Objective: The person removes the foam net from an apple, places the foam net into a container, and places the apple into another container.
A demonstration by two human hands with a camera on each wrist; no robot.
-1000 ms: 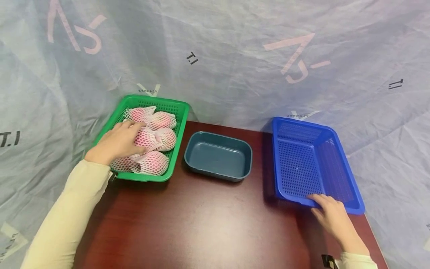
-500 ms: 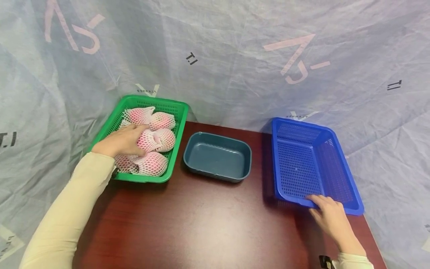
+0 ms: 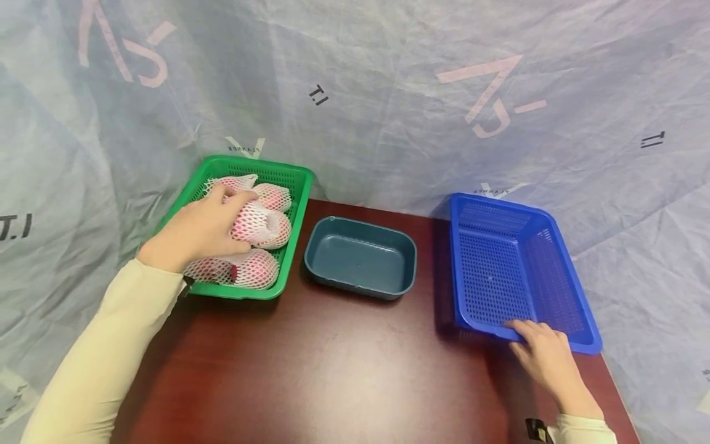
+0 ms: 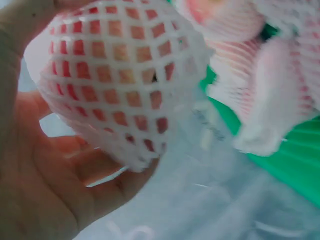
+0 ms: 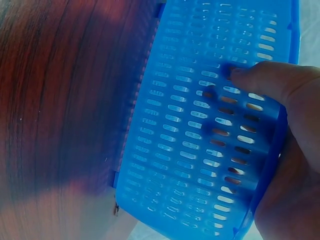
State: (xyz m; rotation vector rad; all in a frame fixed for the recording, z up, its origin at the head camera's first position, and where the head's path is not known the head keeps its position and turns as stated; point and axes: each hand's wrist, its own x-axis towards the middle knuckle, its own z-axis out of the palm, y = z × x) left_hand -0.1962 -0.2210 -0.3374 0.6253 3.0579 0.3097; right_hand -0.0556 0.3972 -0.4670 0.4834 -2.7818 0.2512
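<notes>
My left hand (image 3: 191, 231) grips a reddish-yellow round fruit in a white foam net (image 3: 251, 223), thumb on one side and fingers on the other. In the left wrist view this netted fruit (image 4: 110, 75) fills the curled hand. Below it, several more netted fruits (image 3: 255, 269) lie in the green basket (image 3: 244, 293), partly hidden by the hand. At the right, my right hand (image 3: 546, 357) holds the near rim of the blue basket (image 3: 493, 277). The right wrist view shows the thumb (image 5: 265, 77) against the basket's slotted outer wall, the fingers showing dark through the slots.
Between the two baskets stands a dark teal tub (image 3: 360, 262) with nothing in it. All three are on a reddish-brown wooden table (image 3: 333, 370). A grey printed cloth (image 3: 360, 111) hangs right behind them. The blue basket sits close to the table's right edge.
The left hand has closed round a netted fruit and raised it slightly off the others, shifting a little up and to the right. The right hand keeps its hold on the blue basket.
</notes>
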